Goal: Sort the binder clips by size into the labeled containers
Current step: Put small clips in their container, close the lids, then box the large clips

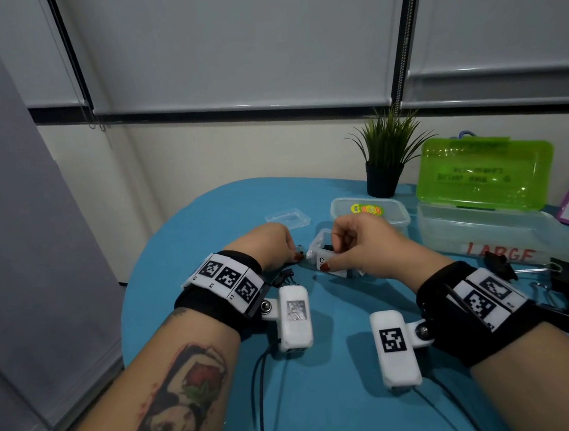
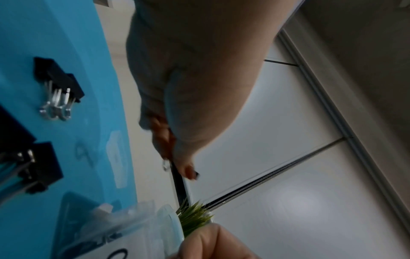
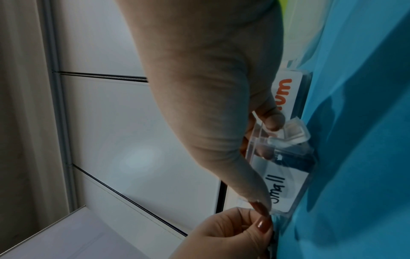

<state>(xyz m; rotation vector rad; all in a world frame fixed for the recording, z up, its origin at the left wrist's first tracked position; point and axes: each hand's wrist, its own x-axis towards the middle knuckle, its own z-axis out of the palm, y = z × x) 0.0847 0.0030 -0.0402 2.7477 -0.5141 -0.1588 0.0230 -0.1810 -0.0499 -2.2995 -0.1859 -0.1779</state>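
Note:
My right hand (image 1: 331,256) grips the small clear container (image 1: 325,261) labelled "Small" (image 3: 280,189), thumb on its label side and fingers over its far rim, and holds it tilted on the blue table. Several dark clips lie inside it. Just left of it, my left hand (image 1: 296,253) pinches a small black binder clip (image 1: 299,248) at the container's open edge; in the left wrist view its wire loop (image 2: 165,166) shows between the fingers (image 2: 188,168). More small clips (image 1: 286,277) lie by my left wrist. Large clips (image 1: 563,275) lie on the right.
Behind the small container stand the medium container (image 1: 370,214) and the "LARGE" box (image 1: 484,235) with its green lid (image 1: 484,173) raised. A loose clear lid (image 1: 288,217) lies far left of them. A potted plant (image 1: 384,158) stands at the back.

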